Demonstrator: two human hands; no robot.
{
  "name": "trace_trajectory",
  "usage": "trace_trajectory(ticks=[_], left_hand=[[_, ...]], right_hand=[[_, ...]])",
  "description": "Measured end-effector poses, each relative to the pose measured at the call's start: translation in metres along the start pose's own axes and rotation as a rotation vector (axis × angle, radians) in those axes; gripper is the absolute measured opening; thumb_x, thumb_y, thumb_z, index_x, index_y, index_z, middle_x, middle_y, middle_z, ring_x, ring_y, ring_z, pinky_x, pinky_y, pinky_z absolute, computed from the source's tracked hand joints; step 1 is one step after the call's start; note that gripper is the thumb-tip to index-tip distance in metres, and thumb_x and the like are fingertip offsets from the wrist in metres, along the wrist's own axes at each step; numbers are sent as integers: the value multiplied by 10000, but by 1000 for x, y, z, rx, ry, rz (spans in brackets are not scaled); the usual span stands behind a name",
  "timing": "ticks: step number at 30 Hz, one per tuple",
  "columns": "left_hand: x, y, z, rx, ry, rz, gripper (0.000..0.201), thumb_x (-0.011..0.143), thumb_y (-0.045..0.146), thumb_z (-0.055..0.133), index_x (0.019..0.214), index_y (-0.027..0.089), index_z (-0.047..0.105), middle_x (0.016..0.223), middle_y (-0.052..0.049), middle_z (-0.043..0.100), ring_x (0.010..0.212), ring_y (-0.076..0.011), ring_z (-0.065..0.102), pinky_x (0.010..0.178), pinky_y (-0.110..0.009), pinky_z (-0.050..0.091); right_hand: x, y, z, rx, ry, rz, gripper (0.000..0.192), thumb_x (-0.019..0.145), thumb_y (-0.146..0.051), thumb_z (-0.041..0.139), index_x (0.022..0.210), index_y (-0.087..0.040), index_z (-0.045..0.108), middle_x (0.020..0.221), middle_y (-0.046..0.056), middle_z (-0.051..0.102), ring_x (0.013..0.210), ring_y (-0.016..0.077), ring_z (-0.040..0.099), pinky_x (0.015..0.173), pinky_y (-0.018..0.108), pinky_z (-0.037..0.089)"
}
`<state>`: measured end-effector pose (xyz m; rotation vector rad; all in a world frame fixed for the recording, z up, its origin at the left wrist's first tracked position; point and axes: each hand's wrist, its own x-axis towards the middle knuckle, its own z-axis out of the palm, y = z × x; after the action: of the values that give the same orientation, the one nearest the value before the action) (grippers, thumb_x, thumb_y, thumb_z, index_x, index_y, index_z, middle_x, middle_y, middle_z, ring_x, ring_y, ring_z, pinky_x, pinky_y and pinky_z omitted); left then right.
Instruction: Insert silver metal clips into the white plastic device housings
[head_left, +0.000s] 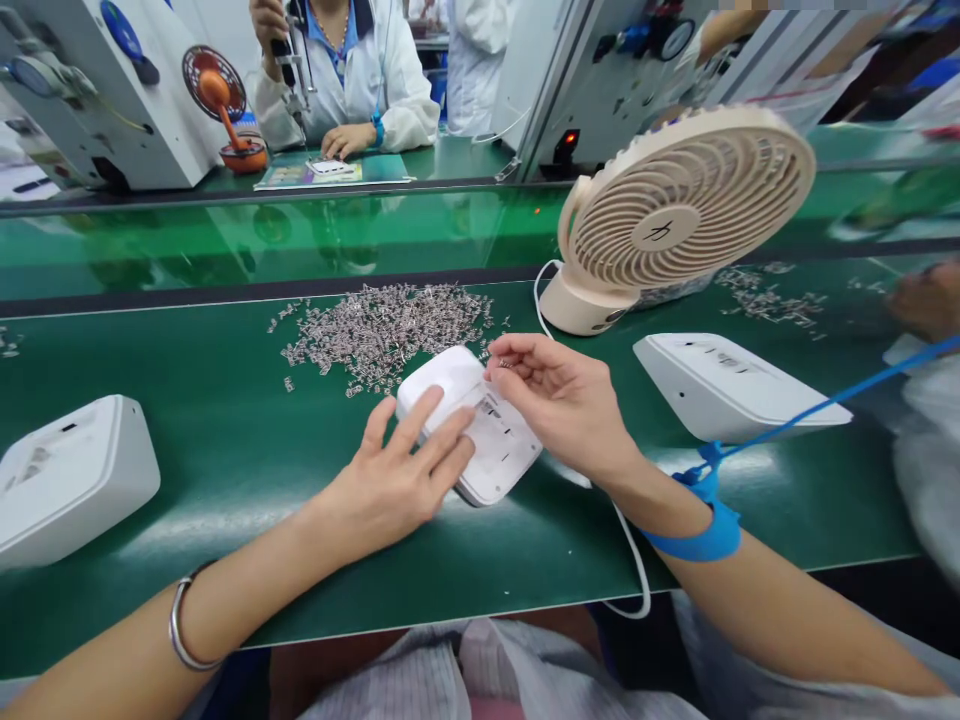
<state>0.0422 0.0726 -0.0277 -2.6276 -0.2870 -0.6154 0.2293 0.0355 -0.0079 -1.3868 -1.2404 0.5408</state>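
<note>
A white plastic housing [506, 455] with a printed label lies at an angle on the green work surface in front of me. My left hand [409, 455] rests on its left side, fingers spread flat over the cover. At the housing's upper right edge, my right hand [562, 395] has thumb and forefinger pinched on a small metal piece [504, 364], mostly hidden by the fingertips. Just beyond the housing spreads a pile of small metal pieces [390, 325], similar in look; their exact kind is too small to tell.
Similar white housings stand at left [135, 465] and right [720, 385]. A beige fan [667, 225] stands behind my right hand, its white cable [637, 560] running past the table's front edge. A blue wrist strap cord [825, 400] stretches right. Across the line, a person holds a power screwdriver [285, 65].
</note>
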Motion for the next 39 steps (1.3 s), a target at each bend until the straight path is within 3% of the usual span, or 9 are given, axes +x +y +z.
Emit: trace_trajectory(ticks=[3,6,13,19,27,39], left_hand=[[-3,7,-10,14,71,65,227,863,308,490,957,158,633,1012,-60,629,1044,-222,499,945,-387,302],[-5,12,-19,-1,48,67,232,859,335,496,901,160,642,887,-34,630,896,-184,537,885,-357,346],[-5,12,-23,-49,71,-8,341,853,439,478,948,151,635,899,-59,648,869,-196,542,845,-357,379],[-3,11,-20,-22,144,-122,423,827,494,504,973,119,632,941,-97,665,886,-224,555,824,-372,363],[-4,13,-19,23,-12,-153,588,831,587,413,1129,111,588,1176,-151,590,1010,-294,538,878,-423,327],[-2,13,-21,29,-72,-123,621,811,611,421,1087,88,612,1161,-172,594,982,-291,561,828,-388,364]], right_hand=[[-2,-2,0,8,-53,-13,101,765,-220,565,858,-181,570,747,11,606,697,127,573,646,263,489],[-4,-1,1,-41,-111,-38,63,788,-228,542,797,-182,585,758,14,612,701,130,568,640,267,485],[-13,2,5,-170,-192,-132,158,806,-172,515,951,-193,574,794,1,618,693,113,580,641,245,499],[-17,-7,3,-278,-293,-255,135,846,-111,449,814,-179,561,748,-3,594,675,102,541,617,231,444],[-16,-3,2,-398,-322,-251,141,792,-89,469,701,-168,542,815,46,524,720,133,514,638,274,442],[-17,-3,2,-542,-355,-243,175,783,-91,459,645,-169,534,836,60,554,731,146,543,640,284,456]])
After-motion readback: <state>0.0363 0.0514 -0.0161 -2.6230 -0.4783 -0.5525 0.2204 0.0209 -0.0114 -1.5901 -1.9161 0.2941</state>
